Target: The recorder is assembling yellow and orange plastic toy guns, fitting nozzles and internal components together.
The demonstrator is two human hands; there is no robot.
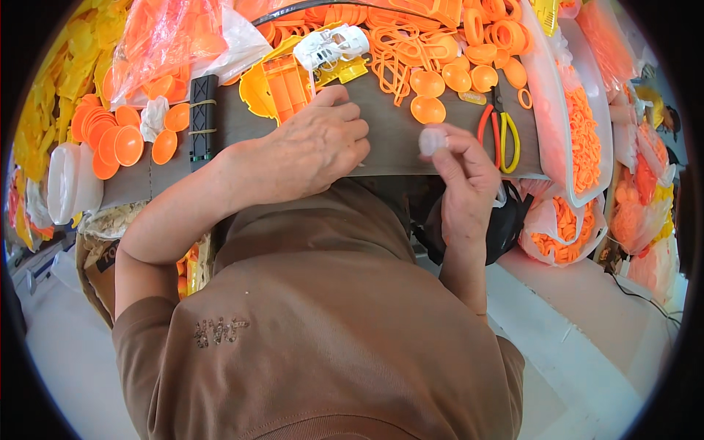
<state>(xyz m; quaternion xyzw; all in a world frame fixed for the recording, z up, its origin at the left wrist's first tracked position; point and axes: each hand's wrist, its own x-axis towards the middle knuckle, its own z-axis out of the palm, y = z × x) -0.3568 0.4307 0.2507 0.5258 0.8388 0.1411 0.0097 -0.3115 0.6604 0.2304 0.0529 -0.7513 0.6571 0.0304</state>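
Observation:
My left hand (319,143) reaches across the grey table edge, its back turned up and its fingers curled under. Whatever those fingers may hold is hidden. Just beyond them lies a white plastic mechanism (331,48) with wires, on a yellow and orange plastic housing (282,84). A thin white strip runs from the mechanism down toward my knuckles. To the right, my right hand (469,172) is raised at the table edge. Between its thumb and fingers it pinches a small translucent white round piece (431,141).
Scissors (499,132) with red and yellow handles lie right of my right hand. Orange spoon-like pieces (117,143) and a black bar with bands (202,121) lie at left. Orange parts (440,55) heap up behind. A clear tub (605,110) of orange pieces stands at right.

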